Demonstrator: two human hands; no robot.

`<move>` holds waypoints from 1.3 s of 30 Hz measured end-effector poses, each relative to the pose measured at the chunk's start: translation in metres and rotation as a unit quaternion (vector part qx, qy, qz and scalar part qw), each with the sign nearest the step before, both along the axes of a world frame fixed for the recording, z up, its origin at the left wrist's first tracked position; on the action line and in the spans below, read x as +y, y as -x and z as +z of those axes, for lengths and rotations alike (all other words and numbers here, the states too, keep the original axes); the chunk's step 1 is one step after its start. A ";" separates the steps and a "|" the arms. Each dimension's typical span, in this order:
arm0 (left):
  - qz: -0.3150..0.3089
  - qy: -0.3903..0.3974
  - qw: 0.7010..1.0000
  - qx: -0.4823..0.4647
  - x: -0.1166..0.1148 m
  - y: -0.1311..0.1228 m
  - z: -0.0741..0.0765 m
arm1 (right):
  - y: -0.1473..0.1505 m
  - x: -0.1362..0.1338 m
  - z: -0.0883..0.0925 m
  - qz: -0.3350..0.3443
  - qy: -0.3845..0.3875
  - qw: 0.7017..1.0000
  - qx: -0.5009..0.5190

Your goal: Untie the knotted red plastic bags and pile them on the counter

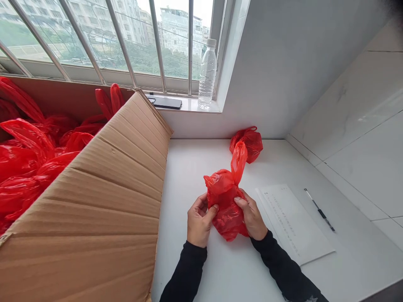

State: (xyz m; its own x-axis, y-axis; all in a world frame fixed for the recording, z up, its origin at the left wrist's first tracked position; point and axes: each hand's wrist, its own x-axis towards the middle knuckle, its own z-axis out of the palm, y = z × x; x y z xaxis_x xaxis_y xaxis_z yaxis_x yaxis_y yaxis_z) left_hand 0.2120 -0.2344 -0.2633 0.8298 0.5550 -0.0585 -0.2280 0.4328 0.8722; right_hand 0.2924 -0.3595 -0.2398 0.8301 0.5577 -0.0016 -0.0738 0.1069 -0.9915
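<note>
Between my hands is a red plastic bag (pixel 226 212), held over the white table. One of its handles stands up at the top right. My left hand (pixel 200 220) grips its left side, thumb pressed on the front. On the right side my right hand (pixel 251 214) pinches the bag, its thumb also in front. What the bag contains cannot be made out. Behind it, against the wall, sits a second red plastic bag (pixel 253 144), bunched up with a loop on top.
A large cardboard box (pixel 122 188) full of red bags (pixel 28 167) stands to the left. Right of my hands lie a written sheet of paper (pixel 292 222) and a pen (pixel 319 209). A water bottle (pixel 208 75) and a phone (pixel 165 102) are on the windowsill.
</note>
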 end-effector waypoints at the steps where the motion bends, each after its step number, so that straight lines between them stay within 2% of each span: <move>1: 0.004 0.001 1.000 0.001 0.000 0.000 -0.001 | 0.000 0.000 0.000 0.003 0.001 1.000 0.001; 8: 0.025 0.043 0.999 0.022 0.000 0.000 -0.004 | 0.000 0.002 0.002 0.032 -0.005 0.999 0.005; 19: 0.026 -0.001 0.999 0.036 -0.003 0.001 0.002 | -0.002 0.001 0.001 0.038 -0.017 0.999 -0.017; 25: 0.060 0.014 0.998 -0.003 -0.007 0.002 0.007 | 0.001 0.002 0.005 0.043 -0.015 0.998 -0.040; 29: 0.023 -0.048 0.999 -0.007 -0.006 0.004 0.005 | 0.004 0.003 0.004 0.039 -0.012 0.998 -0.046; 33: -0.043 -0.055 0.998 -0.013 -0.006 0.006 0.010 | 0.006 0.001 0.005 0.055 -0.012 0.996 -0.064; 39: -0.029 -0.037 0.999 0.000 -0.005 0.005 0.012 | 0.001 -0.001 0.006 0.029 -0.033 0.997 -0.059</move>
